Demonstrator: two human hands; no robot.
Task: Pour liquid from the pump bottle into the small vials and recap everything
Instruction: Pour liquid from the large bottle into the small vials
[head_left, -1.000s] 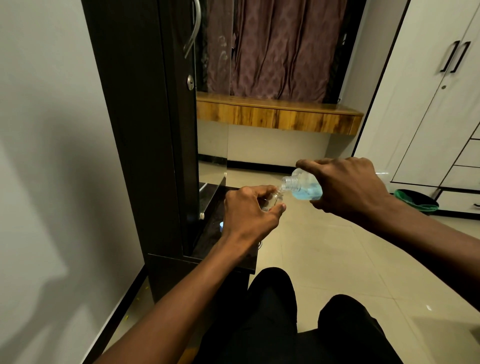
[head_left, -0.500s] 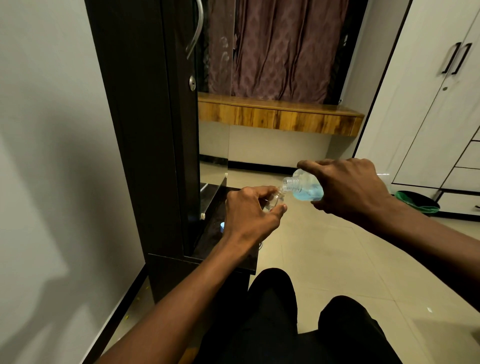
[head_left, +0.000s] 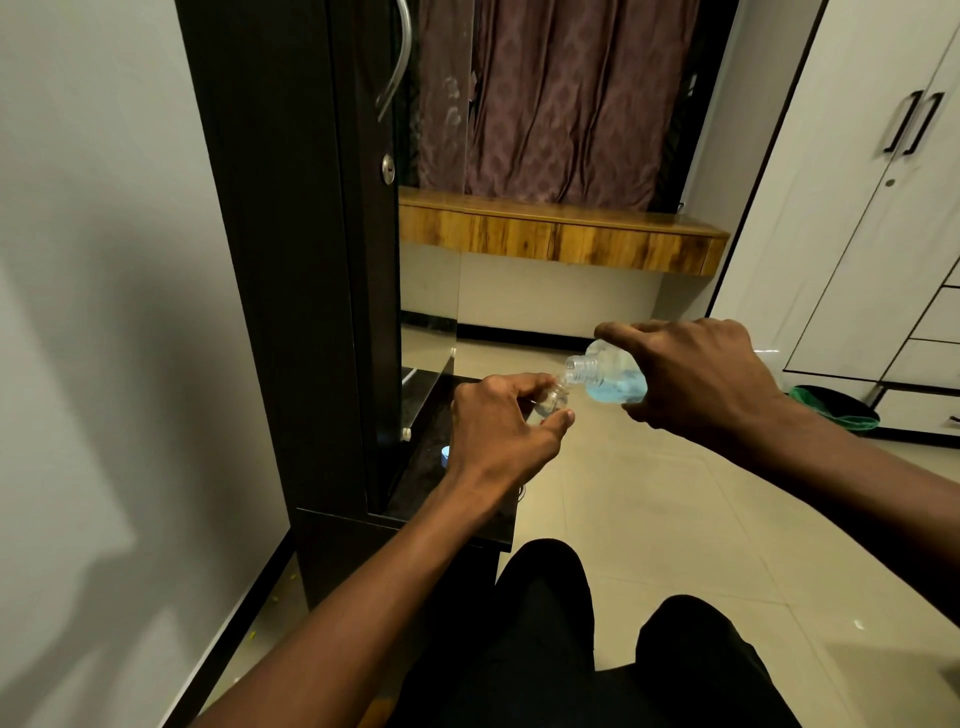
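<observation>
I am gripping the clear bottle (head_left: 605, 375) in my right hand (head_left: 696, 379), tipping it on its side so the blue liquid is pooling along its lower wall and its uncapped neck is pointing left. My left hand (head_left: 498, 431) is pinching a small vial (head_left: 553, 401) between fingers and thumb, its mouth touching the bottle's neck. I am holding both above the dark desk (head_left: 441, 415), where a small blue cap (head_left: 445, 457) is lying just beside my left wrist.

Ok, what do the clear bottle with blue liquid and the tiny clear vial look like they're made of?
Clear bottle with blue liquid: likely thin transparent plastic, with a moulded threaded neck and soft sheen. Tiny clear vial: transparent, glass or plastic; too small to tell.
</observation>
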